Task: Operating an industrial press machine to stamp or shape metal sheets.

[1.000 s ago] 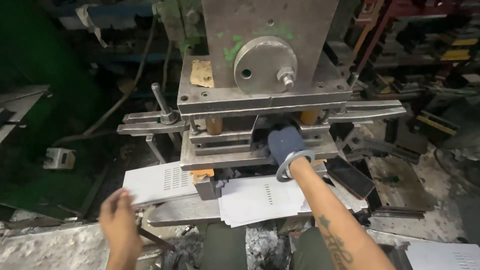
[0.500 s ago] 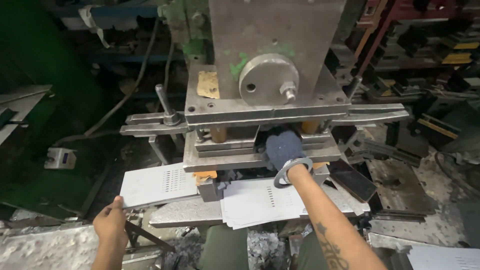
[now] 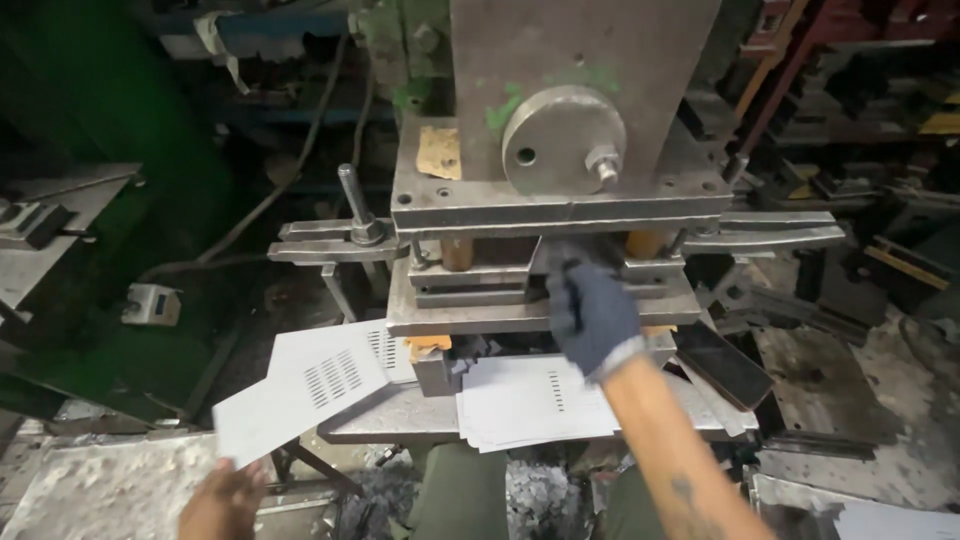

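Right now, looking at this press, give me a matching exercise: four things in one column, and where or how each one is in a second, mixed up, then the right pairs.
Things:
1. left hand
2. right hand
3. stack of white sheets
4. round steel disc

Places or states:
A. lying on the press table
B. gloved in dark blue, reaching into the die gap
C. bare, holding a slotted white sheet by its corner
D. mounted on the front of the press

Pairs: 1-C, 2-B, 3-A, 4-D

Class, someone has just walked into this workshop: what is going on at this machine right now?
A person stands at a metal press. Their gloved right hand reaches into the gap of the die, above a stack of white slotted sheets. Their bare left hand holds one slotted sheet off to the left of the press bed.
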